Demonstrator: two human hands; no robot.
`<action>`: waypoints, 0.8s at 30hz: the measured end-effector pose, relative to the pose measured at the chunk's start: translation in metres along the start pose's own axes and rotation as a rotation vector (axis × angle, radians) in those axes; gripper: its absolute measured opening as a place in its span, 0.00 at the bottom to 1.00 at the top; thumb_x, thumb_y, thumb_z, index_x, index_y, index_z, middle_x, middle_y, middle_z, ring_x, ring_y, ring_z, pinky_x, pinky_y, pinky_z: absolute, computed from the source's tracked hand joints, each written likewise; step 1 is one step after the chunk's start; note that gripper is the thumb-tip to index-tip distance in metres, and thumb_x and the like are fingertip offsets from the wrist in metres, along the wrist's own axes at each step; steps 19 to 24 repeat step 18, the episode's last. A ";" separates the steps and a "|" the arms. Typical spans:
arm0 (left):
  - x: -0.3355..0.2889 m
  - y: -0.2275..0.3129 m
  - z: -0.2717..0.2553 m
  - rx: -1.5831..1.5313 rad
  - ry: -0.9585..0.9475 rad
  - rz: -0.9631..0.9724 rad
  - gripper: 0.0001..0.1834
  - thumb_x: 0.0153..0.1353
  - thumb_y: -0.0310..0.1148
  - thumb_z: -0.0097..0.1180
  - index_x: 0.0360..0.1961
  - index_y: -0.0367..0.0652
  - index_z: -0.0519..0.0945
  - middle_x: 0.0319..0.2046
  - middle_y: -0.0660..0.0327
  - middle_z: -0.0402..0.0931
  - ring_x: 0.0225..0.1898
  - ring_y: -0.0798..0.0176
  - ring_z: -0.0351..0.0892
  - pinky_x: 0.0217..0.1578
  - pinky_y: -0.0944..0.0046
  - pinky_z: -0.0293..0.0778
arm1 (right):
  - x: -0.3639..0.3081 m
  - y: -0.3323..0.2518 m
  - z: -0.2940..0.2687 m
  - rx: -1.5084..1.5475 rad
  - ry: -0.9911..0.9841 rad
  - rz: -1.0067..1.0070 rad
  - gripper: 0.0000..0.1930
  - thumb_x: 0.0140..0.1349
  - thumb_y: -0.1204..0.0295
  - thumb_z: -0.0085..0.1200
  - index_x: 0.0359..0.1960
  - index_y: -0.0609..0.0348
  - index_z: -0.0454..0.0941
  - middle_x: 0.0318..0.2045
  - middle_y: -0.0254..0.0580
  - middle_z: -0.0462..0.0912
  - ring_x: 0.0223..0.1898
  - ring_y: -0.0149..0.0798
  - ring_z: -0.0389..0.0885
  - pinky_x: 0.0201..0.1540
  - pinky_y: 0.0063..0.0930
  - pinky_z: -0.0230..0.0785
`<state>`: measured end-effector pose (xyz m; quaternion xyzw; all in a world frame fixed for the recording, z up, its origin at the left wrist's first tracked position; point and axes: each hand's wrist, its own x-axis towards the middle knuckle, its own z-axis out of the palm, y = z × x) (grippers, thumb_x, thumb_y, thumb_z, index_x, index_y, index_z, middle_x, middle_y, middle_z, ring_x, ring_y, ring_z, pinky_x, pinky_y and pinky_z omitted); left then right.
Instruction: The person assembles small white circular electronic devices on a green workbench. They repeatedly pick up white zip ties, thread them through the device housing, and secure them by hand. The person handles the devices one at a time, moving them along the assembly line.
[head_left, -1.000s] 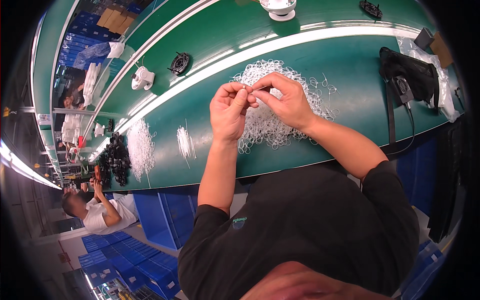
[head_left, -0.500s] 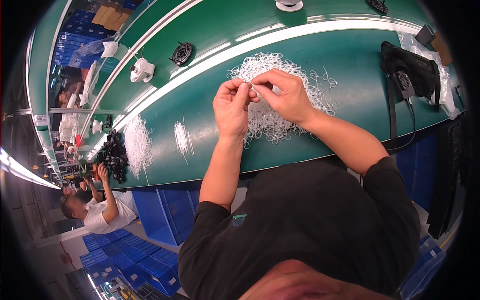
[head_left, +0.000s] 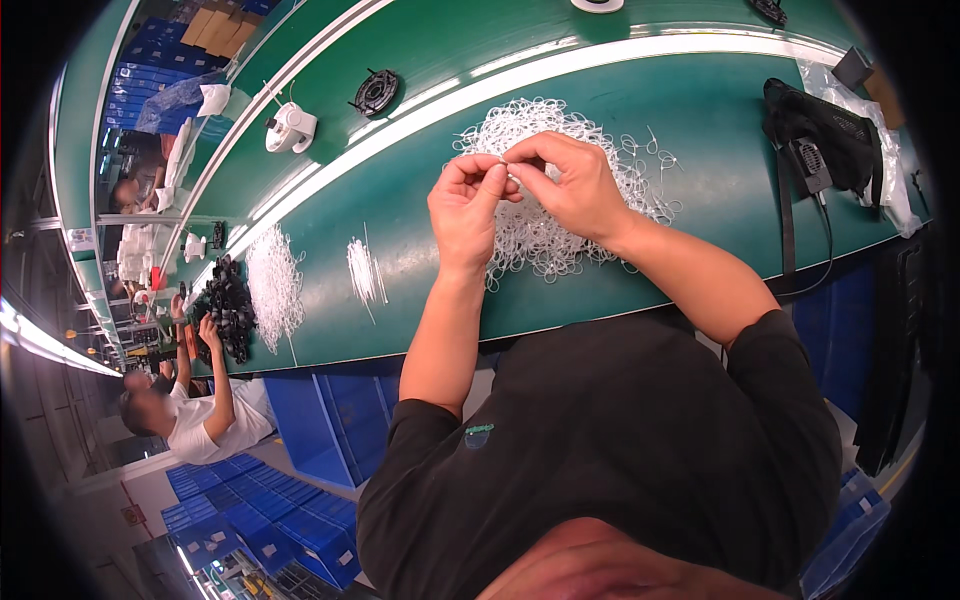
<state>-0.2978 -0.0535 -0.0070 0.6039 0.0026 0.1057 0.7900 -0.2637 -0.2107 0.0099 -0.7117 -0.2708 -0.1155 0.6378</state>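
My left hand (head_left: 468, 205) and my right hand (head_left: 568, 185) meet fingertip to fingertip above a large pile of looped white cable ties (head_left: 540, 240). Each pinches thumb against index finger on a thin white cable tie (head_left: 507, 168), mostly hidden by the fingers. To the left lies a small bunch of straight white cable ties (head_left: 362, 272). Beyond it is a bigger heap of white cable ties (head_left: 274, 290). A few looped ties lie loose right of the main pile.
Behind the green table (head_left: 420, 190), a belt carries a white device housing (head_left: 291, 128) and a black ring-shaped part (head_left: 376, 92). A black bag (head_left: 815, 140) lies right, black parts (head_left: 230, 310) left. A person (head_left: 210, 420) works at the far left; blue bins (head_left: 340, 430) stand below.
The white housing and black ring have shifted right and away along the belt. My hands stay together over the pile with slight finger movement. The person at left has moved an arm.
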 end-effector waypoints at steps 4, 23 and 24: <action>-0.003 0.002 0.000 0.181 -0.042 0.020 0.07 0.66 0.23 0.58 0.43 0.31 0.77 0.35 0.57 0.81 0.34 0.67 0.81 0.36 0.67 0.81 | 0.001 0.000 -0.001 0.005 -0.007 0.021 0.03 0.59 0.76 0.56 0.34 0.61 0.78 0.28 0.43 0.83 0.29 0.41 0.83 0.32 0.32 0.74; 0.006 0.027 -0.012 1.019 -0.282 0.543 0.12 0.56 0.18 0.63 0.40 0.42 0.83 0.38 0.50 0.82 0.37 0.55 0.83 0.36 0.62 0.78 | 0.006 0.012 -0.008 -0.087 -0.116 -0.101 0.11 0.55 0.76 0.62 0.38 0.59 0.73 0.30 0.48 0.81 0.33 0.47 0.83 0.35 0.37 0.75; 0.006 0.027 -0.012 1.019 -0.282 0.543 0.12 0.56 0.18 0.63 0.40 0.42 0.83 0.38 0.50 0.82 0.37 0.55 0.83 0.36 0.62 0.78 | 0.006 0.012 -0.008 -0.087 -0.116 -0.101 0.11 0.55 0.76 0.62 0.38 0.59 0.73 0.30 0.48 0.81 0.33 0.47 0.83 0.35 0.37 0.75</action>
